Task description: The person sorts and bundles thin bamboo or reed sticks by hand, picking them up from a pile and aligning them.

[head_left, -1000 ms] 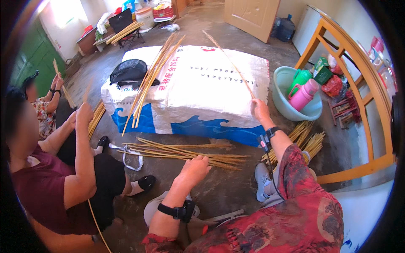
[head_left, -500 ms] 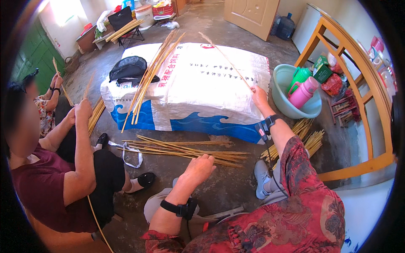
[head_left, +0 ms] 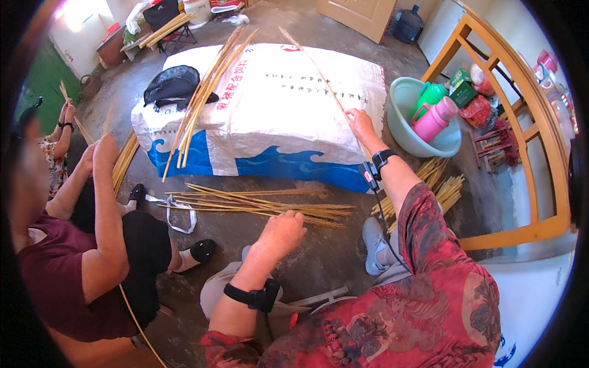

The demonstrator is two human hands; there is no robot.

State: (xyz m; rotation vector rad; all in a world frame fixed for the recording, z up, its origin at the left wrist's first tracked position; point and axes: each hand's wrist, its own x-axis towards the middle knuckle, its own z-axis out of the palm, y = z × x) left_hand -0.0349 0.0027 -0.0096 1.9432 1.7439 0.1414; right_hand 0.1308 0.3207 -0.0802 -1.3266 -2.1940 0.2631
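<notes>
My right hand (head_left: 363, 127) is closed round a thin, pale reed stalk (head_left: 320, 73). Its feathery tip points up and away over a white sack cover (head_left: 288, 119); the other end runs down beside my wrist. My left hand (head_left: 283, 233), back upward, is held low in front of me with its fingers curled together. Whatever may be inside that hand is hidden. Just beyond it, a loose spread of yellow stalks (head_left: 257, 206) lies on the floor. More long stalks (head_left: 204, 101) rest across the sack cover beside a black cloth-like item (head_left: 172, 86).
To my left sits a co-worker (head_left: 70, 264) holding a stalk; another person (head_left: 55, 144) is farther back. At the right, a pale green basin (head_left: 397, 132) holds pink and green flasks. Stalk bundles (head_left: 451, 193) lie near my shoe, beside a wooden frame (head_left: 521, 236).
The whole view has tilted downward, so things sit higher in the picture. My right hand still grips the stalk, whose lower part now shows near my wrist. My left hand stays curled.
</notes>
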